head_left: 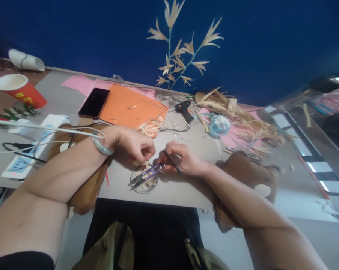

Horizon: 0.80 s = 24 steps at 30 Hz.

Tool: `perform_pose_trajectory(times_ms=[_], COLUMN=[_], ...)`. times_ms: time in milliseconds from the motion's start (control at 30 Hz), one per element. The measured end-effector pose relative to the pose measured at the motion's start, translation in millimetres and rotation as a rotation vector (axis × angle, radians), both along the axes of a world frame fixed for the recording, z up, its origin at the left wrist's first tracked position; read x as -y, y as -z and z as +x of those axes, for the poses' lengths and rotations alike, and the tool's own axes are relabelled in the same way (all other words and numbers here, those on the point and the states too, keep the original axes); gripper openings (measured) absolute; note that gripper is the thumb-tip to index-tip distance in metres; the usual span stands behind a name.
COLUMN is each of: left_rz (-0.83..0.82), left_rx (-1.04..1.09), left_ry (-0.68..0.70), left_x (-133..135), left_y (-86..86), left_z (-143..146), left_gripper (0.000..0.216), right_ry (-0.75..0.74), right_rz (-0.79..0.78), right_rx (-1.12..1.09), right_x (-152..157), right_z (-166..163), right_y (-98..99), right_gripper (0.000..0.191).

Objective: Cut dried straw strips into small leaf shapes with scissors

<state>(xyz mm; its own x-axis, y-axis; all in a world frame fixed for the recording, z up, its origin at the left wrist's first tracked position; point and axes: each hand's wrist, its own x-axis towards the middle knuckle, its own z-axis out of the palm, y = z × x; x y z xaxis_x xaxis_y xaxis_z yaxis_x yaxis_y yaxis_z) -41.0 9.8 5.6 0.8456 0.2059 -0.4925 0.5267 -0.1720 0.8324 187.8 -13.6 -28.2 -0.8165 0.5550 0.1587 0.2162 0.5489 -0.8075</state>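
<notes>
In my right hand [180, 159] is a pair of scissors [148, 175], with the dark handle at my fingers. Their blades point left over a small round clear dish [154, 189]. Small pale pieces lie in this dish. Just above its far rim, my left hand [139, 147] is closed with the fingers curled in. A pale scrap [140, 163] shows below those fingertips, but I cannot tell whether they grip it. A pale green bangle [101, 147] circles my left wrist.
A black glue gun [184, 110], a blue-white tape roll [219, 125] and dried husks [234, 110] lie beyond my hands. Orange paper [130, 105] and a phone [94, 103] are left of them. A power strip [24, 161], cables and a red cup [21, 90] stand farther left. Brown pads [248, 176] lie under my forearms.
</notes>
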Motion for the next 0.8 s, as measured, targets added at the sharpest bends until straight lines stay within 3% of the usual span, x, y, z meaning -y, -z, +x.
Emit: perform_pose_trajectory(times_ms=[200,467,633,800], left_rz=[0.097,0.093,-0.003,0.002], left_rx=[0.078,0.088,0.270,0.365], left_ry=[-0.048,-0.142,-0.457,-0.799], left_x=[-6,-8,-7,-2], left_y=[1.8,8.1,20.6,27.4], left_z=[-6,-3,9,24], left_gripper=[0.003,0.005,0.015,0.029], right_ry=[-0.049,-0.056,0.236,0.478], right_rz=[0.231,0.157,-0.117,-0.242], right_rx=[0.006,0.035,-0.106,-0.290], right_x=[-3,-4,-1,0], right_z=[-5,-2,1,-3], right_y=[15.8,11.9,5.2,5.3], right_gripper=[0.025,0.032,0.029,0.036])
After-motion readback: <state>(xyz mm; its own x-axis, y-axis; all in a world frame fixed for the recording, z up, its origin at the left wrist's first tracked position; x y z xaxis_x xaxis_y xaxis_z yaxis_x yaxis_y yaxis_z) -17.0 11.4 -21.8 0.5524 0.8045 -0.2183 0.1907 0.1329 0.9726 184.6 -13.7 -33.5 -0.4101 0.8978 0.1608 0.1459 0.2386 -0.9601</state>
